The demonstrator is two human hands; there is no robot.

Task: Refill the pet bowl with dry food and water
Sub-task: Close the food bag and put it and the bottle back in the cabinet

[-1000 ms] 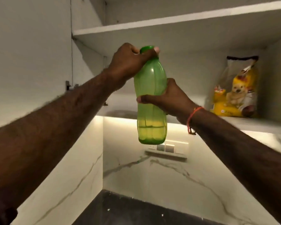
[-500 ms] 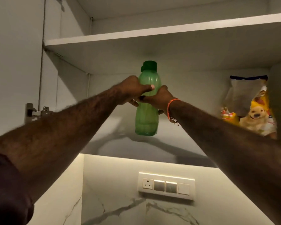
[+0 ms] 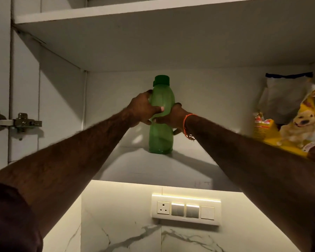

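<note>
Both hands form the grip on a green water bottle [image 3: 161, 131]: the left hand [image 3: 144, 110] wraps its fingers and thumb round the bottle's left side at mid-height, and the right hand [image 3: 171, 118] curls round the right side at about the same level, so that the thumbs of the two hands lie near each other on the bottle's front. Cabinet interior [image 3: 116, 51], white, open toward the viewer, with an upper shelf above and a lower shelf [image 3: 153, 166] on which the bottle stands upright, its base touching the board, near the back wall. Dry pet food bag [image 3: 289, 120], yellow with a printed dog, standing on the same lower shelf at the far right, well apart from the bottle. Marble-patterned wall [image 3: 135, 237] below the cabinet, lit by a strip under the shelf. Switch panel [image 3: 185, 209] with one socket, mounted on that wall. Door hinge [image 3: 20, 122], metal, at the left edge. Dark green cap [image 3: 161, 80] on the bottle's top. Orange thread band [image 3: 186, 122] on the right wrist.
</note>
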